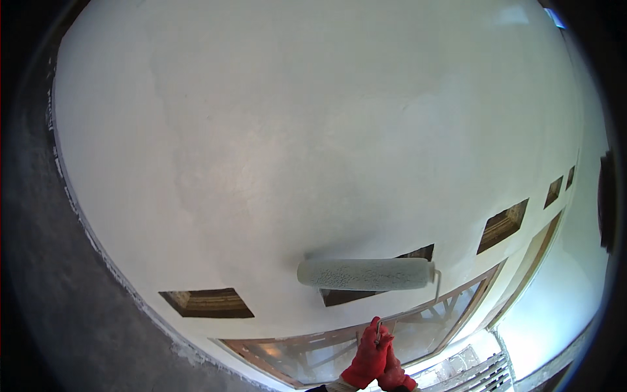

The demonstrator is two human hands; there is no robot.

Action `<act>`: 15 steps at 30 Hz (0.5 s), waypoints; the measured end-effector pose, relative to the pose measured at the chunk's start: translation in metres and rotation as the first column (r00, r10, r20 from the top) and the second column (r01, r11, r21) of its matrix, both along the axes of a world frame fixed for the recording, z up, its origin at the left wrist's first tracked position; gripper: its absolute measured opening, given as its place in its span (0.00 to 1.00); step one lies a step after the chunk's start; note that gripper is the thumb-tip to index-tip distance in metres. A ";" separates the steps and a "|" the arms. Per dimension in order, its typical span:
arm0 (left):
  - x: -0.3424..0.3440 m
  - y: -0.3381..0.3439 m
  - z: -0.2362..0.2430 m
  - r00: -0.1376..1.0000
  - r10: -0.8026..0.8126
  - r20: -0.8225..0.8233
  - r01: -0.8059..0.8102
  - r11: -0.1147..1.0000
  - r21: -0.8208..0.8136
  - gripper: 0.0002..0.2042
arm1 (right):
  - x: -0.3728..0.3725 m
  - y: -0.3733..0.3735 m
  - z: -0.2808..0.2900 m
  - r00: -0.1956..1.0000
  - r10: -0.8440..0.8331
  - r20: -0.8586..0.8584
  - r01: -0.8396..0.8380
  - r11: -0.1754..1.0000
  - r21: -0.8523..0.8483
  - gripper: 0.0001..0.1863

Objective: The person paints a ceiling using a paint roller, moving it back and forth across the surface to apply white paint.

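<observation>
Both hands wear red gloves and are closed together at the bottom of the view. My left hand (368,360) wraps round the handle of a paint roller, whose thin wire frame rises from the fist. Pressed close beside it, my right hand (394,374) also grips the roller's handle, most of which the gloves hide. The wide, whitish-grey sleeve of the paint roller (366,274) lies sideways above the hands, its nap wet and mottled. Behind it spreads a large white surface (261,163). Whether the sleeve touches that surface I cannot tell.
Rectangular openings cut in the white surface show wood inside: one at left (208,304), one partly behind the roller, several at right. A dark grey surface (39,274) borders the left edge. A wood-framed glazed panel (313,353) and pale slats (480,375) appear low down.
</observation>
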State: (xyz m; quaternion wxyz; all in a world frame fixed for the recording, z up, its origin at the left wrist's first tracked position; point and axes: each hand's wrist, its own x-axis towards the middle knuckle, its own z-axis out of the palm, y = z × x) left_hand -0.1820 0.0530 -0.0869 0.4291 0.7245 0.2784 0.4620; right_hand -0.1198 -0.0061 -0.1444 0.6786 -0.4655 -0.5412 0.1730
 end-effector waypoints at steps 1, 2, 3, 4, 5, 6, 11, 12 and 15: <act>0.005 0.001 -0.002 0.997 0.067 -0.024 -0.067 0.998 0.013 0.14 | 0.004 0.006 0.002 1.000 0.013 -0.001 -0.013 1.000 0.022 0.37; 0.008 0.008 -0.014 0.998 0.021 -0.054 -0.017 0.998 0.064 0.30 | 0.010 0.010 0.003 0.999 0.032 -0.001 -0.032 0.999 0.035 0.37; 0.012 0.013 -0.025 0.999 0.011 -0.053 -0.007 0.997 0.075 0.30 | 0.014 0.013 0.004 0.999 0.048 0.000 -0.048 0.998 0.052 0.38; 0.018 0.016 -0.026 1.000 -0.010 -0.018 0.012 0.998 0.059 0.31 | 0.019 0.017 0.004 0.998 0.063 -0.002 -0.062 0.996 0.069 0.39; 0.023 0.020 -0.027 0.999 -0.030 0.016 0.029 0.999 0.043 0.31 | 0.022 0.021 0.004 0.996 0.083 -0.017 -0.081 0.993 0.085 0.39; 0.026 0.023 -0.028 0.999 -0.040 0.021 0.039 0.998 0.052 0.31 | 0.024 0.024 0.000 0.992 0.111 -0.065 -0.105 0.990 0.094 0.40; 0.017 0.035 0.029 0.988 0.018 -0.156 0.051 0.902 0.429 0.25 | 0.022 0.054 -0.015 0.316 0.307 -0.898 -0.300 0.930 0.212 0.29; 0.009 0.037 0.039 0.980 0.032 -0.199 0.066 0.881 0.468 0.24 | 0.028 0.047 -0.003 0.323 0.305 -0.896 -0.288 0.933 0.214 0.29; -0.014 0.033 0.057 0.993 -0.081 0.089 0.047 0.941 0.336 0.24 | 0.036 0.031 0.160 0.921 -0.245 0.303 0.281 0.956 -0.081 0.34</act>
